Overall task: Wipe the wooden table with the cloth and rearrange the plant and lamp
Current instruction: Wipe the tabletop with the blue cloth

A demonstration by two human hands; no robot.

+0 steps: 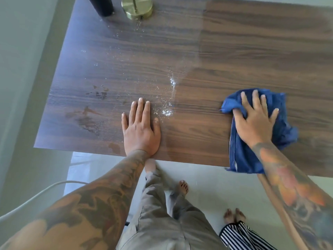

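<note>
Your right hand [255, 121] presses flat, fingers spread, on the blue cloth [252, 141], which lies long-ways from the counter [234, 51] near edge pointing away from you. Your left hand [140, 130] rests flat and open beside white powder [166, 110]. The gold lamp base [137, 7] stands at the far left corner.

A pale grey-green wall [21, 73] runs down the left side, meeting a light, smooth floor [207, 184] below. A white cable [36, 195] curves across the lower left. Soft daylight falls evenly, brighter toward the right, and a lighter patch marks the floor near the wall
</note>
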